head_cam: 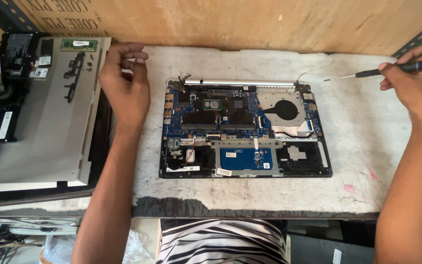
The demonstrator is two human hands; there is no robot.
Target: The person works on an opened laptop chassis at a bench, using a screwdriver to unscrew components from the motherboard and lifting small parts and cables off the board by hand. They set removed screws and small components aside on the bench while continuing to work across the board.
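An opened laptop base (245,129) lies on the white work surface, its blue circuit board (216,110) and silver fan recess (284,110) exposed. My left hand (125,85) hovers at the laptop's upper left, over the edge of a grey bottom cover (50,122), with fingertips pinched together; anything held there is too small to tell. My right hand (416,80) is raised at the far right, gripping a thin black-handled screwdriver (367,74) whose tip points left toward the laptop.
On the grey cover lie a green memory stick (78,45), a black bracket (74,71) and small loose parts. A black battery and components (6,83) sit far left. A wooden board (230,22) backs the bench. Cables (6,239) hang below the front edge.
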